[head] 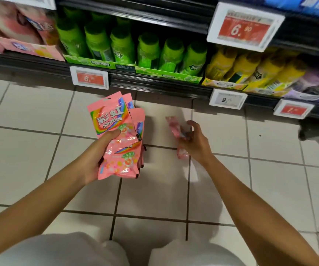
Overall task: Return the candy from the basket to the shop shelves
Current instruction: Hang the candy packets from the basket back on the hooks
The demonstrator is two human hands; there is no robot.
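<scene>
Fanning out above the tiled floor (pixel 30 116), glossy pink Skittles packs (pixel 116 135) with rainbow stripes sit gripped in the left hand (pixel 99 150). Just beside them, the right hand (pixel 197 143) holds one blurred pink pack (pixel 175 129) edge-on.

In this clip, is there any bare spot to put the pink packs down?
Bare white floor tiles run from the shelf foot to the knees. The shelf is crowded: green bottles and yellow bottles fill their trays. Both hands hold pink candy packs, left a stack, right one.

Both bare arms reach forward; left hand (pixel 95 150) grips a stack of packets (pixel 119 139), right hand (pixel 195 143) grips one packet (pixel 177 131).
</scene>
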